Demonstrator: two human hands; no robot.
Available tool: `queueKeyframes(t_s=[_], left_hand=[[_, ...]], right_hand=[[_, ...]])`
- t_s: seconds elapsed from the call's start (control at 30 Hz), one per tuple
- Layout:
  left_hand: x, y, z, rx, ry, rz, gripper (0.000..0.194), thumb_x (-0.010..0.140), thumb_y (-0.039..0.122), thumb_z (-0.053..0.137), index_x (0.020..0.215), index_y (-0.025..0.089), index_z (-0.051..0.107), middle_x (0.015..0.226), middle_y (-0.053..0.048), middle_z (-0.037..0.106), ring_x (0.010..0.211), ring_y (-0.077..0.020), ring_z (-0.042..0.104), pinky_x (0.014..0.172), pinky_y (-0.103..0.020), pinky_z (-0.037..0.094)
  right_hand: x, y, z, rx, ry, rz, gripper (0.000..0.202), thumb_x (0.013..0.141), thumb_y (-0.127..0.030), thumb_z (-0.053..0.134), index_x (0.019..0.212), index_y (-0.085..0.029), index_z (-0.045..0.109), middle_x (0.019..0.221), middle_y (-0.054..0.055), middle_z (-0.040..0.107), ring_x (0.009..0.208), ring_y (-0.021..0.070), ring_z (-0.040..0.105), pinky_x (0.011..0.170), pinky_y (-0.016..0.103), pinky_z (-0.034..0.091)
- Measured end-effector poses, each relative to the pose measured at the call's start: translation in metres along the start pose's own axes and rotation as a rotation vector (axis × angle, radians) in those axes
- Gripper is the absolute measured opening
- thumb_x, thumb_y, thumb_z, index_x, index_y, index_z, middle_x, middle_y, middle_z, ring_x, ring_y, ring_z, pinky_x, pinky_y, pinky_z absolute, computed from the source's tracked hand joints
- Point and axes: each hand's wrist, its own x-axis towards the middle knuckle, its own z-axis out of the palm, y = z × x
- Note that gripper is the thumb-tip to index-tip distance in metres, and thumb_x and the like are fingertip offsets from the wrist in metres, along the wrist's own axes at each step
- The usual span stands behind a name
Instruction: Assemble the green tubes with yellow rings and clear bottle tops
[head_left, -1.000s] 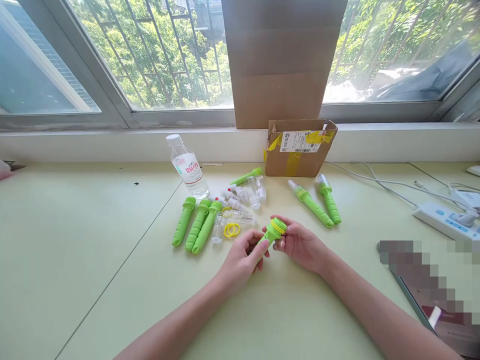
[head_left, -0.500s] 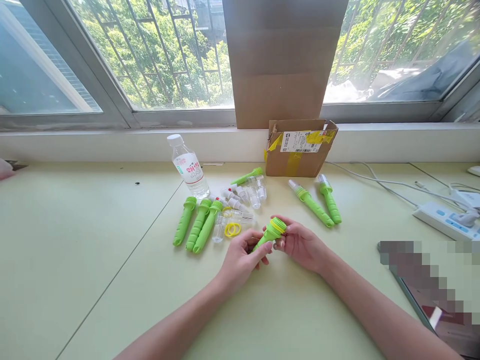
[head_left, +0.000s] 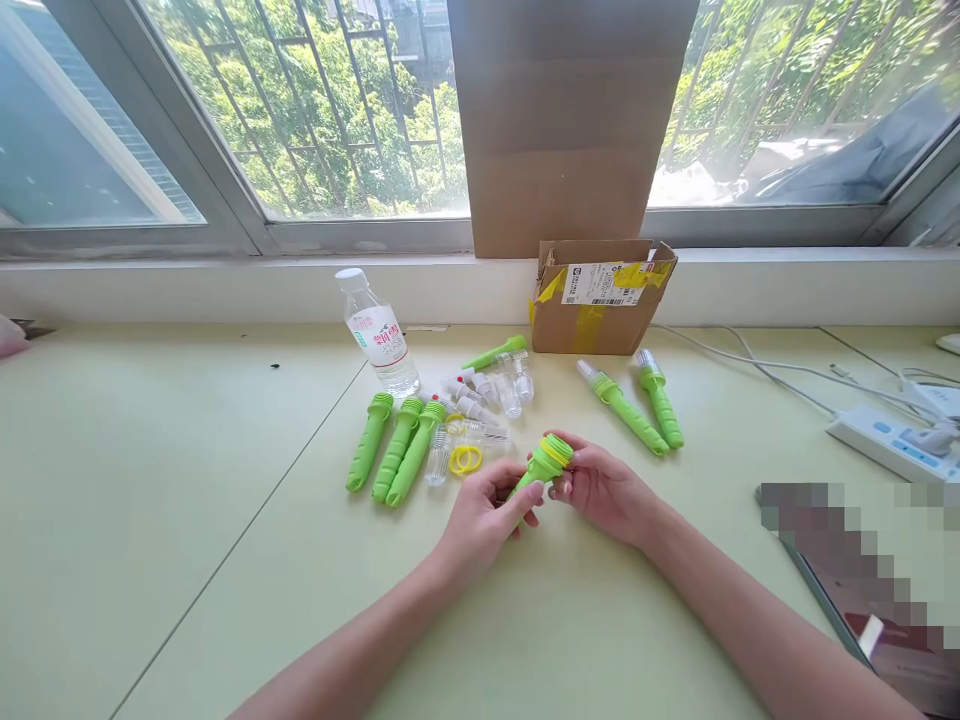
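Green handle [head_left: 537, 467] is held just below and right of frame centre, its shaft pinched in the left grip [head_left: 480, 515]; whether its yellow ring [head_left: 556, 452] is pinched by the curled right grip [head_left: 606, 490] cannot be told.

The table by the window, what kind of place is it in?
Probably an indoor room, maybe a home or small workroom: there's a barred window, a power strip, and green handles on the table.

The tilted green handle [head_left: 537, 468] has a yellow ring [head_left: 554, 453] around its head.
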Motion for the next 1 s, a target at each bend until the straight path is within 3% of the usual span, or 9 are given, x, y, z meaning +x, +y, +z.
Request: queueKeyframes(t_s=[0.3, 0.7, 1.0], left_hand=[[-0.0014, 0.0044, 0.0005, -0.005, -0.025, 0.008, 0.031, 0.082, 0.047, 0.059, 0.083, 0.015, 0.063, 0.074, -0.003, 0.062, 0.059, -0.0126, 0.058, 0.049, -0.022, 0.044], [0.0, 0.0022, -0.0022, 0.01, -0.076, -0.012, 0.032, 0.088, 0.047, 0.049, 0.083, 0.017, 0.054, 0.071, 0.0, 0.056, 0.047, -0.0073, 0.046, 0.044, -0.021, 0.035], [-0.0025, 0.0033, 0.0049, -0.025, 0.026, -0.058, 0.034, 0.077, 0.037, 0.068, 0.083, 0.022, 0.039, 0.059, 0.009, 0.052, 0.04, -0.0036, 0.037, 0.04, -0.016, 0.028]], right_hand=[[0.0, -0.0013, 0.0028, 0.014, -0.011, 0.0, 0.02, 0.079, -0.018, 0.062, 0.099, -0.021, 0.066, 0.073, -0.001, 0.063, 0.059, 0.0109, 0.054, 0.068, 0.028, 0.048], [0.0001, 0.001, -0.0011, 0.017, 0.016, 0.028, 0.025, 0.079, -0.02, 0.064, 0.104, -0.021, 0.065, 0.078, -0.001, 0.063, 0.058, 0.0087, 0.054, 0.062, 0.024, 0.045], [0.0006, 0.0019, -0.0003, -0.007, 0.009, 0.029, 0.024, 0.08, -0.02, 0.063, 0.104, -0.021, 0.066, 0.073, -0.001, 0.063, 0.056, 0.0095, 0.053, 0.061, 0.024, 0.044]])
